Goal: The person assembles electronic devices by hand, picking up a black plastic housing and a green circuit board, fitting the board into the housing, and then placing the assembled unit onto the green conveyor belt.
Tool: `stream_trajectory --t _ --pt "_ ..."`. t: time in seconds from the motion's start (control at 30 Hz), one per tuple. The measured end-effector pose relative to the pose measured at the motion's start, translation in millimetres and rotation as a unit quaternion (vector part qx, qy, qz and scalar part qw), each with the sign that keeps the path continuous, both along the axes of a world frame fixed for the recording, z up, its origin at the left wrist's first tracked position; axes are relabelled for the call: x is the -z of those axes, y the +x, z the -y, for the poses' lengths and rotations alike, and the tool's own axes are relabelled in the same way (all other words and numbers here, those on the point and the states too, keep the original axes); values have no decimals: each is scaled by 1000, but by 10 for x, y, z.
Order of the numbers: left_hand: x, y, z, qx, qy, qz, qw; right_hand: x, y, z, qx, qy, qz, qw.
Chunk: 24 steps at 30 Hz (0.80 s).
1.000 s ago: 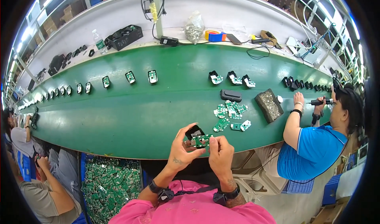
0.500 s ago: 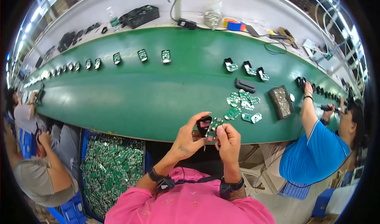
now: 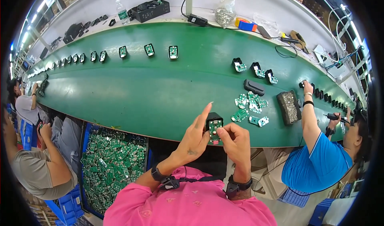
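Observation:
Just past the near table edge, my hands hold a small black plastic casing (image 3: 215,116) with a green circuit board (image 3: 214,131) lying in its open face. My left hand (image 3: 193,144) grips the casing's left side with the thumb, its index finger stretched upward; the fingers underneath are hidden. On the right, my right hand (image 3: 237,143) presses its thumb onto the board's right edge, with the other fingers curled. A small pink piece (image 3: 215,142) shows at the casing's lower end. Loose circuit boards (image 3: 240,115) lie on the green table (image 3: 160,94) ahead to the right.
Three casings with boards hanging out (image 3: 256,69) stand beyond a black cover (image 3: 254,87). A dark tray (image 3: 281,111) holds small metal parts. Finished-looking casings (image 3: 173,52) line the far left. A bin (image 3: 85,140) of boards sits lower left. A co-worker in blue (image 3: 310,162) works at right.
The circuit board, tilted out beside the casing before, now lies in its open face. The casing has turned upright, and my left index finger has lifted off it. My right thumb presses the board.

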<state>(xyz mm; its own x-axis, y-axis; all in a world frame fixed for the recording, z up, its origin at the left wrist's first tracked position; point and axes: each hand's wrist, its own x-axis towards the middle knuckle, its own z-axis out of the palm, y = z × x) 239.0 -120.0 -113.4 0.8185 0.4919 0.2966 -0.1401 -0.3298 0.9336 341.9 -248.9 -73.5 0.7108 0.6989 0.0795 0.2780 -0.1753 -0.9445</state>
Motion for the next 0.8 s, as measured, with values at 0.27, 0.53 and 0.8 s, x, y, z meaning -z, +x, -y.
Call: stream_trajectory --t 0.27,0.53,0.8 --pt "-108 85 -44 82 -193 -12 978 184 47 -96 70 32 36 996" --pt "26 237 -40 -47 -150 -26 987 287 93 -220 96 1 67 993" --pt "28 336 -152 4 -156 -63 986 369 237 -246 54 -8 82 995"
